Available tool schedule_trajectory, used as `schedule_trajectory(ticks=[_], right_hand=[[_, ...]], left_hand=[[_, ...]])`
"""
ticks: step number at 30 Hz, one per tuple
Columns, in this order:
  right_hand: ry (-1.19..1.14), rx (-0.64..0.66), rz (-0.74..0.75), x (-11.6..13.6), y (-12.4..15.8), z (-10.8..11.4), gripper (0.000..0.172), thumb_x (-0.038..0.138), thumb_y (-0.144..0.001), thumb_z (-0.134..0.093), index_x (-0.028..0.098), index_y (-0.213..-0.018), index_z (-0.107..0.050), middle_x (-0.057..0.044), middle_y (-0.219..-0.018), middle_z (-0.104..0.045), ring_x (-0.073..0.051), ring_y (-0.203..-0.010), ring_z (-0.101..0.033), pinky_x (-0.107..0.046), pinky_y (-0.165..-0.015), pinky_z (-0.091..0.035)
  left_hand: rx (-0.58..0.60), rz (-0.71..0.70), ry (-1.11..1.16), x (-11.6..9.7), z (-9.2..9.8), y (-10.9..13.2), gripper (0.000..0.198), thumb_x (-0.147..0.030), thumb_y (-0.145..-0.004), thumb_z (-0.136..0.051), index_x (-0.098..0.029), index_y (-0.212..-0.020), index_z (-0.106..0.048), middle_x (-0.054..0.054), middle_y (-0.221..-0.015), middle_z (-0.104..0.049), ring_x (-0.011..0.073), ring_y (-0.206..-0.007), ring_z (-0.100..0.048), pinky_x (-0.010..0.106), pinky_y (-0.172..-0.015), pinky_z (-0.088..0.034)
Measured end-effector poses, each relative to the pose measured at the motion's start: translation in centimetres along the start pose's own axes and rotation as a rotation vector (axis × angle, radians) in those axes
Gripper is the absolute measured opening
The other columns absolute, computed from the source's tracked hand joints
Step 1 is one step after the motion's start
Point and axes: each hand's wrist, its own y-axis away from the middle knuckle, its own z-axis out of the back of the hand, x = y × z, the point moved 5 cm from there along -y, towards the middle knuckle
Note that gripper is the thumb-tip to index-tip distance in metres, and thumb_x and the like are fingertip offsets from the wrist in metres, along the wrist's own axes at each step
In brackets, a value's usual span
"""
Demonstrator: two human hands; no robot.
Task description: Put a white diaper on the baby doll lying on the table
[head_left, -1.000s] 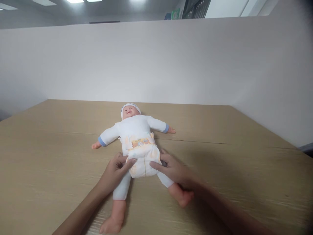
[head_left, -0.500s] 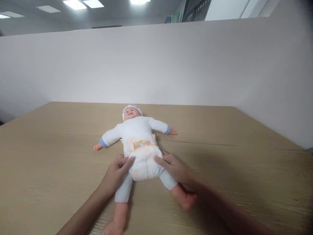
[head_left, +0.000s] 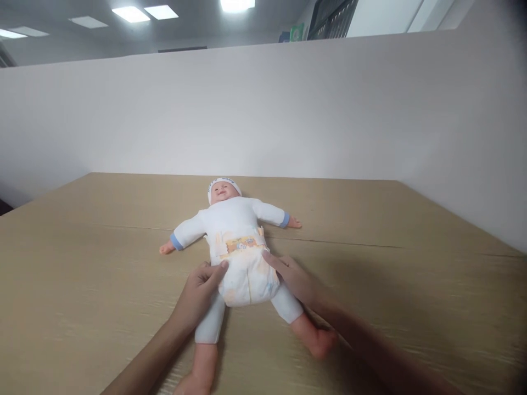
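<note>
A baby doll [head_left: 233, 211] in a white suit with blue cuffs lies on its back, head away from me and legs spread toward me. Round its hips is a white diaper [head_left: 249, 280] with an orange printed waistband, fastened at the front. My left hand [head_left: 203, 288] pinches the diaper's left edge, thumb on the front and fingers curled behind the side. At the opposite edge, near the waistband, my right hand [head_left: 294, 277] grips the diaper with a digit pressed on its front; its other fingers are partly hidden.
The doll rests on a wide wooden table [head_left: 102, 285] with a seam running across it. Behind the table stands a white partition [head_left: 255, 115], which continues along the right side. Ceiling lights [head_left: 237, 5] show above.
My right hand has slid up along the diaper's side toward the waistband. My left hand keeps its hold. The whole view has shifted slightly.
</note>
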Motion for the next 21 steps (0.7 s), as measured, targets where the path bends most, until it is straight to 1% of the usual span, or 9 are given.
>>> schedule_trajectory(ticks=[3,6,10,13,15,17,19,21], right_hand=[[-0.059,0.016,-0.043,-1.0,-0.6,-0.2,0.071,0.090,-0.083,-0.059,0.022,-0.065,-0.068,-0.007,-0.067,-0.070,-0.025,-0.071,-0.063,-0.036,-0.067,-0.049],[-0.041,0.025,-0.032,-1.4,-0.8,0.0,0.072,0.090,-0.082,-0.059,0.021,-0.064,-0.067,-0.006,-0.066,-0.070,-0.023,-0.068,-0.062,-0.035,-0.066,-0.049],[-0.030,0.053,-0.012,-1.2,-0.7,0.1,0.073,0.090,-0.085,-0.058,0.020,-0.065,-0.066,-0.005,-0.067,-0.070,-0.020,-0.063,-0.059,-0.034,-0.064,-0.048],[-0.011,0.053,-0.006,-0.9,-0.6,0.0,0.074,0.089,-0.087,-0.056,0.019,-0.068,-0.069,-0.005,-0.068,-0.071,-0.021,-0.065,-0.061,-0.034,-0.065,-0.049],[0.019,0.040,0.000,-0.7,-0.4,0.0,0.074,0.089,-0.088,-0.055,0.019,-0.070,-0.072,-0.006,-0.070,-0.073,-0.023,-0.069,-0.064,-0.035,-0.067,-0.052],[0.048,0.040,0.027,-0.4,-0.2,-0.1,0.072,0.087,-0.088,-0.057,0.020,-0.076,-0.077,-0.007,-0.076,-0.076,-0.026,-0.077,-0.068,-0.037,-0.072,-0.055],[0.091,0.044,0.083,0.0,0.2,0.0,0.065,0.083,-0.087,-0.064,0.021,-0.084,-0.082,-0.008,-0.087,-0.079,-0.029,-0.088,-0.071,-0.039,-0.079,-0.057],[0.157,0.050,0.142,0.4,0.6,0.1,0.058,0.078,-0.084,-0.072,0.022,-0.091,-0.086,-0.009,-0.101,-0.080,-0.032,-0.098,-0.072,-0.042,-0.087,-0.058]], left_hand=[[0.023,-0.007,-0.029,-0.1,-0.2,-0.2,0.066,-0.071,-0.101,-0.055,-0.021,-0.061,-0.040,0.000,-0.071,-0.044,0.0194,-0.081,-0.039,0.030,-0.081,-0.035],[0.004,0.000,-0.064,0.1,-0.1,-0.3,0.067,-0.072,-0.100,-0.055,-0.022,-0.061,-0.036,0.000,-0.069,-0.041,0.0191,-0.080,-0.039,0.030,-0.079,-0.035],[-0.008,0.000,-0.098,0.1,0.0,-0.3,0.068,-0.071,-0.099,-0.058,-0.022,-0.061,-0.031,-0.001,-0.067,-0.039,0.0185,-0.077,-0.039,0.030,-0.076,-0.035],[-0.012,-0.012,-0.110,-0.1,0.0,-0.2,0.068,-0.070,-0.100,-0.058,-0.022,-0.060,-0.032,-0.001,-0.066,-0.040,0.0182,-0.077,-0.040,0.029,-0.075,-0.036],[-0.016,-0.018,-0.112,-0.1,0.0,-0.2,0.068,-0.070,-0.100,-0.057,-0.021,-0.059,-0.035,-0.001,-0.066,-0.041,0.0181,-0.077,-0.041,0.029,-0.076,-0.037],[-0.012,-0.029,-0.094,-0.2,0.1,-0.1,0.068,-0.070,-0.101,-0.057,-0.020,-0.058,-0.040,0.000,-0.066,-0.046,0.0182,-0.078,-0.044,0.029,-0.078,-0.039],[0.017,-0.034,-0.056,-0.4,0.2,0.1,0.066,-0.069,-0.100,-0.060,-0.019,-0.058,-0.050,0.001,-0.070,-0.054,0.0188,-0.081,-0.048,0.029,-0.078,-0.041],[0.048,-0.026,-0.019,-0.4,0.2,0.3,0.059,-0.068,-0.096,-0.068,-0.018,-0.065,-0.064,0.003,-0.077,-0.063,0.0204,-0.085,-0.054,0.029,-0.079,-0.044]])
